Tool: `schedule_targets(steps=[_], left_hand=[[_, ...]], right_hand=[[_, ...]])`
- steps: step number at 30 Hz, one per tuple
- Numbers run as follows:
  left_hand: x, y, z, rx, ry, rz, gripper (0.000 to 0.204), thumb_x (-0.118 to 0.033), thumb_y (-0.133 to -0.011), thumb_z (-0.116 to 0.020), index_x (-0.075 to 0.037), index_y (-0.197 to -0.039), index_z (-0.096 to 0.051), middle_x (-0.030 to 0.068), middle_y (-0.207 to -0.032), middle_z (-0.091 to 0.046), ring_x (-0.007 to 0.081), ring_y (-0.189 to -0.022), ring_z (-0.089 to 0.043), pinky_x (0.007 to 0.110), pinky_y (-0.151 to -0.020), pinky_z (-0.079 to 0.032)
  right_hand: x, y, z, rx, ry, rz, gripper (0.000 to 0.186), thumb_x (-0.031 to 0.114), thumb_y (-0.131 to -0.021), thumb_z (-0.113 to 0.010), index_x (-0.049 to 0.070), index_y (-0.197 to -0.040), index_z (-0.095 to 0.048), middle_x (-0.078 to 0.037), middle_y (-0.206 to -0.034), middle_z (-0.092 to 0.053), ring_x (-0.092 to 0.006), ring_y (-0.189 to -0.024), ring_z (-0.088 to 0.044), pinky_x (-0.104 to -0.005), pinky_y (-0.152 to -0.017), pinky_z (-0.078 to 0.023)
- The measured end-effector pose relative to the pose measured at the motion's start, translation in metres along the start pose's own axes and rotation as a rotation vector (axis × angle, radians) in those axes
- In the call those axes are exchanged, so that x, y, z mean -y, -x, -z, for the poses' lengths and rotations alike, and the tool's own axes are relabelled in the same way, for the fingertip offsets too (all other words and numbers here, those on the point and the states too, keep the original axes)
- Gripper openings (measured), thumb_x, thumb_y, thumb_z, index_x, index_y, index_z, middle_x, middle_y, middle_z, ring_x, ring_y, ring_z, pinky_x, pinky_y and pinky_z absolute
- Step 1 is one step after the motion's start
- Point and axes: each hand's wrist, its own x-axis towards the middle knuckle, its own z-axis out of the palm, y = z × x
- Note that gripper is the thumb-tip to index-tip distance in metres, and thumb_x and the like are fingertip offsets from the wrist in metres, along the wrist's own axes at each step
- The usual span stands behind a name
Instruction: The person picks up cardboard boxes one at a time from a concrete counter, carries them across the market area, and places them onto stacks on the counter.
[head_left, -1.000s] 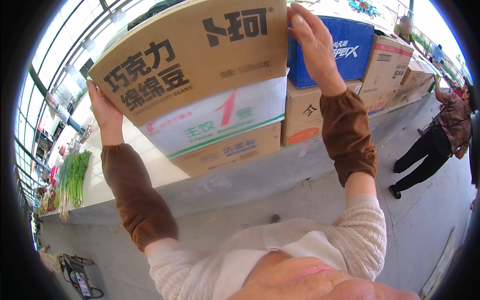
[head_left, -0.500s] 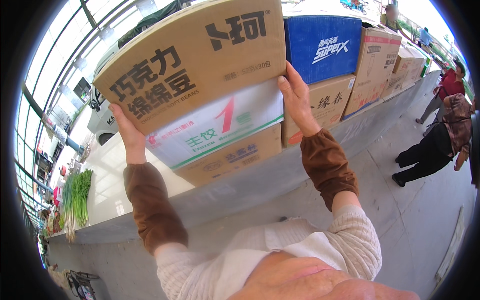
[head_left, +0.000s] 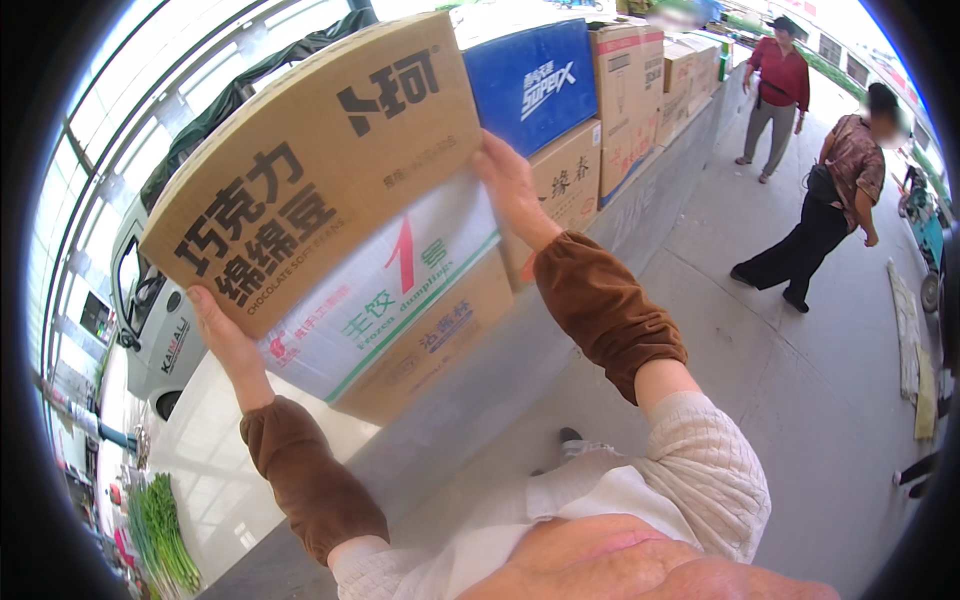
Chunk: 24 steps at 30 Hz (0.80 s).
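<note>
A large brown cardboard box (head_left: pixel 315 165) with dark printing sits on top of a white box (head_left: pixel 335 325) with red and green print, at the head of a stack. My left hand (head_left: pixel 228 340) grips its lower left corner, thumb on the front face. At the lower right corner my right hand (head_left: pixel 515 190) holds the same box, its fingers partly hidden behind the edge. Under the white box is another brown carton (head_left: pixel 425 350). Brown sleeve covers wrap both my forearms.
Right of the stack, a blue box (head_left: pixel 535 85) rests on a brown carton (head_left: pixel 567 178), with more cartons beyond along a pale counter (head_left: pixel 215 435). Green onions (head_left: pixel 160 530) lie at the lower left. Behind stands a vehicle (head_left: pixel 160 335). Two people (head_left: pixel 835 190) (head_left: pixel 780 85) are on the right.
The view has swung to the right, so the boxes and counter appear farther left. Both hands keep their hold on the top box. The people at the right now show more fully.
</note>
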Motion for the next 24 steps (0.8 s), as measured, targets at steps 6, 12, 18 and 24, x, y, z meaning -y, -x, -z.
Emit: schedule_targets(steps=[6, 12, 18, 24], left_hand=[[0.01, 0.001, -0.003, -0.028, -0.173, -0.063, 0.061, -0.048, -0.086, -0.04, 0.002, -0.121, -0.036, 0.0107, -0.109, -0.048, 0.0164, -0.094, -0.05, 0.026, -0.079, -0.04], [0.025, -0.004, 0.006, -0.013, -0.223, -0.086, 0.063, -0.05, -0.086, -0.039, 0.002, -0.121, -0.037, 0.0117, -0.11, -0.049, 0.0186, -0.096, -0.049, 0.027, -0.081, -0.039], [0.033, 0.004, 0.001, -0.109, -0.351, -0.074, 0.063, -0.052, -0.084, -0.042, 0.003, -0.115, -0.042, 0.0132, -0.106, -0.051, 0.0189, -0.093, -0.05, 0.028, -0.079, -0.04], [0.004, 0.042, -0.018, -0.308, -0.315, -0.122, 0.057, -0.038, -0.085, -0.049, 0.007, -0.118, -0.036, 0.0159, -0.107, -0.049, 0.0206, -0.094, -0.049, 0.03, -0.08, -0.04]], right_hand=[[0.002, -0.005, 0.001, -0.061, -0.037, -0.152, 0.034, 0.002, -0.082, -0.046, -0.001, -0.116, -0.047, -0.007, -0.106, -0.056, -0.0132, -0.096, -0.051, -0.0255, -0.085, -0.039], [0.003, -0.011, 0.002, -0.066, -0.012, -0.195, 0.03, 0.006, -0.077, -0.052, 0.0, -0.107, -0.054, -0.007, -0.092, -0.061, -0.0145, -0.086, -0.056, -0.0259, -0.076, -0.042], [0.0, 0.005, 0.045, -0.083, 0.288, -0.213, 0.037, 0.015, -0.078, -0.056, -0.002, -0.11, -0.051, -0.015, -0.105, -0.056, -0.0234, -0.097, -0.054, -0.0314, -0.083, -0.042], [-0.003, 0.095, 0.179, 0.174, 0.343, -0.405, 0.038, 0.018, -0.077, -0.056, -0.002, -0.108, -0.052, -0.015, -0.101, -0.059, -0.0231, -0.089, -0.057, -0.0309, -0.076, -0.045]])
